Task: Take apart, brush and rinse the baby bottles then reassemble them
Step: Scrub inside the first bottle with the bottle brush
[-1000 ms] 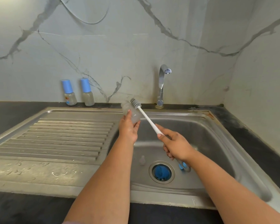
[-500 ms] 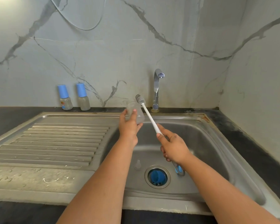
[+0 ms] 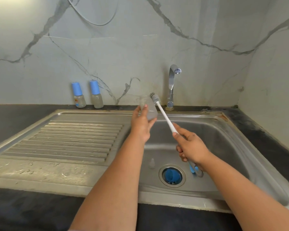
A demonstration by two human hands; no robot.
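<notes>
Left hand [image 3: 141, 125] grasps an uncapped clear bottle [image 3: 148, 108] above the sink [image 3: 223, 139]. Right hand [image 3: 191, 148] grips the brush [image 3: 163, 115], bristle head just beside the bottle mouth.

You've got an open clear bottle [image 3: 148, 108] tilted above the sink, mouth up and away from you. The brush [image 3: 163, 115] has a white handle; its grey bristle head sits just beside the bottle mouth, outside it. Two capped bottles [image 3: 87, 95] with blue caps stand upright side by side by the wall. A clear teat [image 3: 151, 163] stands in the basin beside the drain, where a blue part [image 3: 171, 175] sits.
</notes>
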